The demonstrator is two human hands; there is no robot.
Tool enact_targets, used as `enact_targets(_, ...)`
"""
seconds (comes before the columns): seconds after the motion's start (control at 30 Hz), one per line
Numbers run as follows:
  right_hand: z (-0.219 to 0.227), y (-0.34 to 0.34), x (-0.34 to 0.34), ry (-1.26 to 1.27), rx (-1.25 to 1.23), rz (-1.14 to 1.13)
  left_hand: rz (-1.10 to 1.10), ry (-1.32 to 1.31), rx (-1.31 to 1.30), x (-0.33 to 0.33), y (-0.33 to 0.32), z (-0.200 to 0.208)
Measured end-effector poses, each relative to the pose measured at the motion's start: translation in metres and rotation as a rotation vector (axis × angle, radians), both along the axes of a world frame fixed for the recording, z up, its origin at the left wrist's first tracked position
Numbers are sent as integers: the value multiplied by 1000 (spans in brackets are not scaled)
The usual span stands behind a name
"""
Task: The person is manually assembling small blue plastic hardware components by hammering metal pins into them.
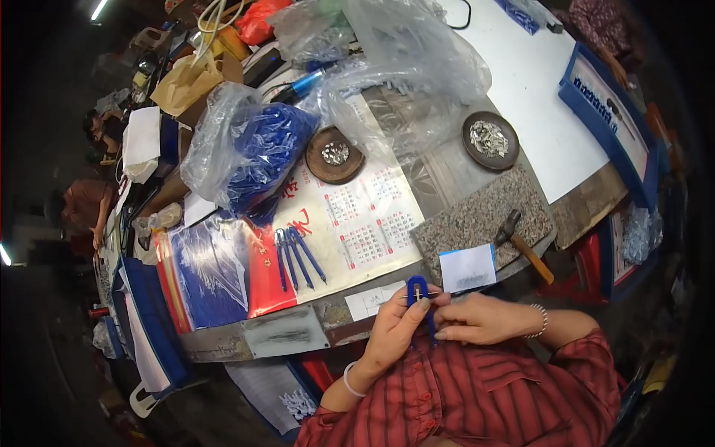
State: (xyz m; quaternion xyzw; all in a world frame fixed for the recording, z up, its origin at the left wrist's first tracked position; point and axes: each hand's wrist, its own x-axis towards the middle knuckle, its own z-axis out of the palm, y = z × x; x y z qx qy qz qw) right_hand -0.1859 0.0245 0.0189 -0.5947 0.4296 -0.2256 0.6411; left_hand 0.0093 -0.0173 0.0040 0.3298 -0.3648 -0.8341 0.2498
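Close to my body, at the table's front edge, I hold a blue plastic two-legged piece [418, 285] that looks like a drawing compass, its closed end up and its legs down. My left hand [396, 322] pinches it, the thumb over its middle. From the other side my right hand [477, 319] closes its fingers on the piece. A thin metal pin crosses near the fingertips. Just beyond my hands lies a white card [468, 270] with a grey smudged patch. Several slim blue pieces [299, 257] lie side by side on a printed calendar sheet [357, 201].
A hammer [521, 246] rests on a speckled stone slab [465, 223]. Two round dishes hold small metal parts: one [490, 165] at right, one [320, 167] at centre. A plastic bag of blue parts [268, 153] stands beyond. Blue trays flank the table, left [153, 320] and right [618, 149].
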Motion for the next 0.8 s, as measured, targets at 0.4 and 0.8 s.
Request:
enact_targets(0.4,-25,-250,-60,659,-824,-353,270,-8,95,40,3,2)
enact_targets(0.8,-114,-380,-32,1088,-818,-723,335,-106,93,65,6,-16)
